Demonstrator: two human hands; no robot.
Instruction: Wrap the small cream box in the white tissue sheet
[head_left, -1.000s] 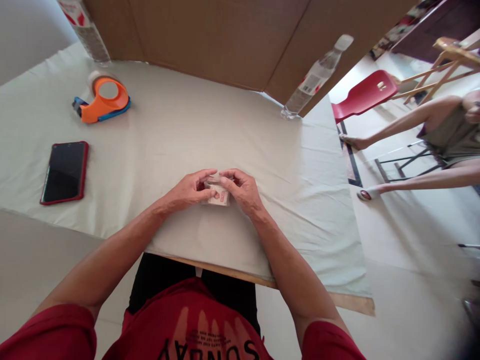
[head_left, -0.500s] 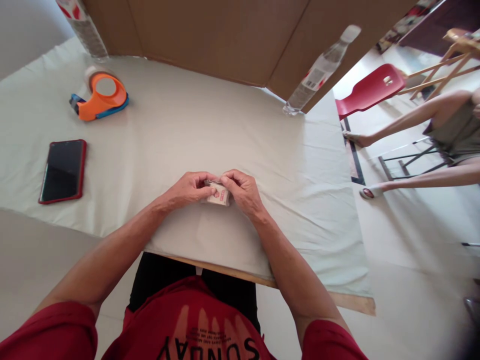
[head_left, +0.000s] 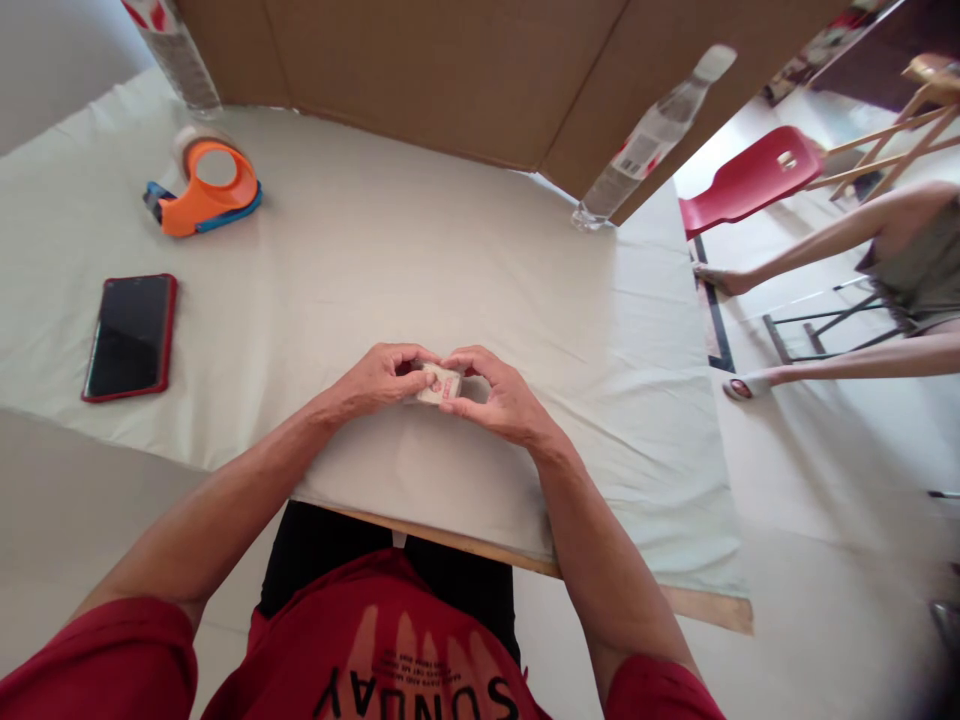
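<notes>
A small whitish box with red print [head_left: 448, 386] is between my two hands, low over the cloth near the table's front edge. My left hand [head_left: 382, 380] grips its left end, thumb on the face towards me and fingers behind. On the right end, my right hand [head_left: 499, 395] pinches it between thumb and fingers, with a gap showing inside the curve of that hand. Part of the box is hidden by the fingers.
A phone [head_left: 129, 337] and an orange tape dispenser [head_left: 206, 190] lie to the left. A cardboard panel [head_left: 420, 75] stands at the back, between two bottles [head_left: 637, 150] [head_left: 180, 60]. Beyond the table's right side are a red chair [head_left: 757, 180] and a seated person's legs [head_left: 832, 240].
My right thumb has moved down from the top of the box to its lower right corner, and the right hand has opened into a wider curve. My left hand keeps its grip.
</notes>
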